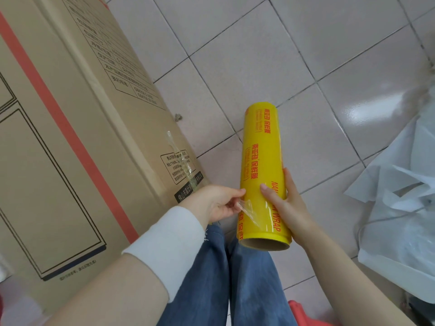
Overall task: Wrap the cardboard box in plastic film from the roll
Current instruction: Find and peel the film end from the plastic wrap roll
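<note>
Two risks noted, L to R. At far L the cardboard box [70,137] stands on the tiled floor [306,67], apart from the roll, w/ a clear strip [181,161] stuck on its side face (tape or film, can't be told). No film from the roll reaches it yet; a start edge left unanchored would prob. slip off the smooth board. Only a small film flap [244,209] is lifted: pulled hard from one corner, it could tear or bunch into a rope. The roll [261,175] is held near its lower end only, so it could tip once tension is applied.

Positions: the left hand [219,203] is placed btwn box and roll, flap pinched by thumb and fingertips at the roll's L edge. The roll is gripped by the right hand [289,205], thumb [267,190] laid across the front, fingers curled behind. White sheeting [400,208] lies far R, untouched.
</note>
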Demonstrator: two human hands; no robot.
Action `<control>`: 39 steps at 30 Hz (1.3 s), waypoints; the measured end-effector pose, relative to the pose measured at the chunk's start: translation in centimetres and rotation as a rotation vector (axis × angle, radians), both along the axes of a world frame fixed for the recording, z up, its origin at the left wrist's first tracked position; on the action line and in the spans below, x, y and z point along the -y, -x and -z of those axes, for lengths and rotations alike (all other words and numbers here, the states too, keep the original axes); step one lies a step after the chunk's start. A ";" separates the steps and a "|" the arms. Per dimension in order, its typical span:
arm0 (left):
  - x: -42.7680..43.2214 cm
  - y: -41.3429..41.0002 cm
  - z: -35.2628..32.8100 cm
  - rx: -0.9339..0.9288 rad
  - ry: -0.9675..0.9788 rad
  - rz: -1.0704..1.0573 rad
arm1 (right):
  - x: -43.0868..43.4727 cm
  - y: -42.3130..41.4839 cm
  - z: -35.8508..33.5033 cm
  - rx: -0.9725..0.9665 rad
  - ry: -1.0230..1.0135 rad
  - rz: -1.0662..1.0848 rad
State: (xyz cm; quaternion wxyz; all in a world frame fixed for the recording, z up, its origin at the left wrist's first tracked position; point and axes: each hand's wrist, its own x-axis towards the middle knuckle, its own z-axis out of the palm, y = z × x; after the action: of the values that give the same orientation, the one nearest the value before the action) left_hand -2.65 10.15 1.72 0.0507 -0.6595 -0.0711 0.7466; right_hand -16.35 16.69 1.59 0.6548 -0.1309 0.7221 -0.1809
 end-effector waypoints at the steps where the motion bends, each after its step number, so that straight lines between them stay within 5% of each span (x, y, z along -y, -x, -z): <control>1: 0.1 0.2 0.0 0.000 0.008 0.033 | 0.0 -0.1 0.0 -0.012 0.015 0.005; 11: 1.7 -0.6 -0.1 -0.050 0.044 0.123 | 0.2 -0.2 -0.2 -0.014 0.071 0.112; 19: 2.4 0.1 -0.3 0.011 0.200 -0.191 | 0.1 -0.9 0.1 0.015 0.082 0.232; 25: 3.6 0.3 1.0 0.041 0.089 0.305 | -0.5 -1.0 -0.5 0.022 0.092 0.156; 30: 4.8 0.0 1.1 0.052 0.202 0.370 | -0.5 -1.2 -0.6 0.020 0.101 0.131; 33: 4.9 0.3 1.1 0.071 0.282 0.211 | -0.6 -1.3 -0.7 0.026 0.101 0.127; 39: 4.7 0.2 1.2 0.029 0.106 0.014 | -0.9 -1.4 -0.7 0.026 0.102 0.119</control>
State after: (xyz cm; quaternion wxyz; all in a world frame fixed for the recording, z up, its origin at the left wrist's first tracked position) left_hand -2.82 5.49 0.49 0.0200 -0.6725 -0.0276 0.7393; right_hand -14.99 17.64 2.32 0.6446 -0.1185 0.7100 -0.2575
